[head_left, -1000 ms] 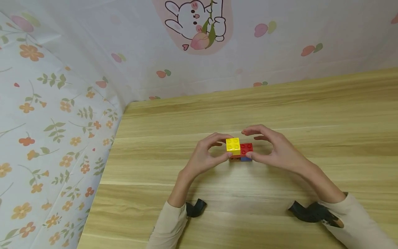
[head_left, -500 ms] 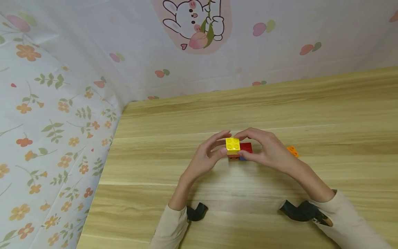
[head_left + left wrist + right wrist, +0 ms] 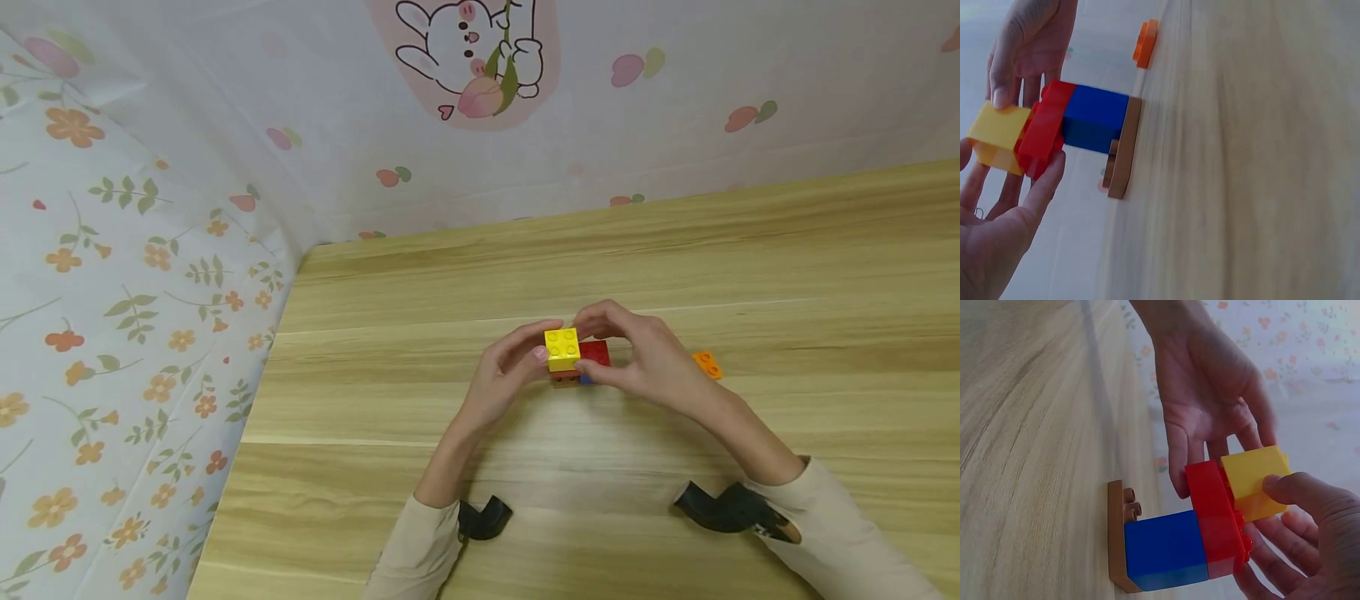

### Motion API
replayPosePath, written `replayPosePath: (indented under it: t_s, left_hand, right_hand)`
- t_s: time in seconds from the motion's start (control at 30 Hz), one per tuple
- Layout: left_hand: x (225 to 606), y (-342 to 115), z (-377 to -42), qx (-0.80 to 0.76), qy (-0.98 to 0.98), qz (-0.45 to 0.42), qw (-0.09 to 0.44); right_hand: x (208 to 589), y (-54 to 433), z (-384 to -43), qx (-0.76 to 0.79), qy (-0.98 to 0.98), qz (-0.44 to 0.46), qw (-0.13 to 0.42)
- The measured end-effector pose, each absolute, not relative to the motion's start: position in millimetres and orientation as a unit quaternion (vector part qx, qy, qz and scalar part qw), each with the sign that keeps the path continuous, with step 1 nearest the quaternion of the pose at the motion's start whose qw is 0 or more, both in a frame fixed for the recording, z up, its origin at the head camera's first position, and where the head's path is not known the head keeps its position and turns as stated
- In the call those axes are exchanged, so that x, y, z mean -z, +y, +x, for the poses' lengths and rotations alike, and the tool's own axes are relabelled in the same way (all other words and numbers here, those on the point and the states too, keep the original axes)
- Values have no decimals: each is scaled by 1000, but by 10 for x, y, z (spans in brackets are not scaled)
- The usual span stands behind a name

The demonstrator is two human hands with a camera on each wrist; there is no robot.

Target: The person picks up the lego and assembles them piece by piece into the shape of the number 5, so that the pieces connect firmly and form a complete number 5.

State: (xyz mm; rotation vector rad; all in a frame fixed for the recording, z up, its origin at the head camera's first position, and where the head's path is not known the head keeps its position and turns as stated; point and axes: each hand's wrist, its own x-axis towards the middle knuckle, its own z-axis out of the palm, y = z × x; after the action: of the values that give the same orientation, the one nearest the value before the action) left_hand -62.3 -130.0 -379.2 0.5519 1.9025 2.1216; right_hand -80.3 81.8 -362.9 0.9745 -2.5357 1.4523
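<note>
A small stack of toy building bricks stands on the table. A thin brown plate (image 3: 1116,544) is lowest, with a blue brick (image 3: 1096,119) on its right end. A long red brick (image 3: 1211,515) lies above, and a square yellow brick (image 3: 562,350) tops its left end. My right hand (image 3: 652,358) pinches the yellow brick, thumb on its near face and fingers behind. My left hand (image 3: 502,375) surrounds the left side with fairly straight fingers. One left finger touches the red brick's end; the thumb lies at the yellow brick's left edge, contact unclear.
A flat orange brick (image 3: 707,364) lies on the wooden table (image 3: 360,483), right of the stack and just past my right wrist. A patterned white cloth (image 3: 330,100) hangs along the back and left sides. A dark strap-like piece (image 3: 731,508) sticks out at each sleeve.
My left hand has eased its pinch on the yellow brick and shifted slightly left. My right hand has moved left from the red brick to pinch the yellow one, uncovering the orange brick.
</note>
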Motion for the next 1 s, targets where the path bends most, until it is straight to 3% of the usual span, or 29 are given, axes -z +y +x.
replayPosePath:
  t_s: [1.0]
  left_hand:
    - [3853,-1277,-640,-773,606,151,113]
  right_hand:
    - [3686,844,-863,-506,-802,317,12]
